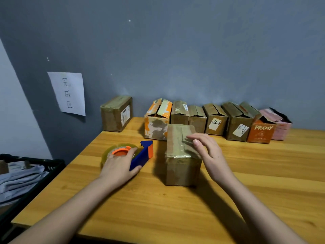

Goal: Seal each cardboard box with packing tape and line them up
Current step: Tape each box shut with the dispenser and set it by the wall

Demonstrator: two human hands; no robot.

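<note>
The wooden table (246,173) fills most of the view, butted against a grey-blue wall (175,50) that carries a white paper sheet (67,93) with handwritten characters. Along the table's far edge by the wall stands a row of cardboard boxes (216,120), most with their top flaps unsealed and standing slightly up, among them an orange box (261,132) printed PRAMY and a pink box (281,129) at the right end. Apart from that row, at the far left corner under the paper, sits a taped box (116,113). To the left of the table is a dark crate (44,166) holding pale cloth. Near the middle of the table stands the brown box (182,155), its top seam covered with glossy tape. The right hand (209,152) rests on that top, fingers fairly straight and spread, its grip wide and holding nothing. Just to the box's left lies the blue and orange tape dispenser (140,154) with its clear roll; the left hand (119,166) lies over it, its grip wrapped around the handle.
</note>
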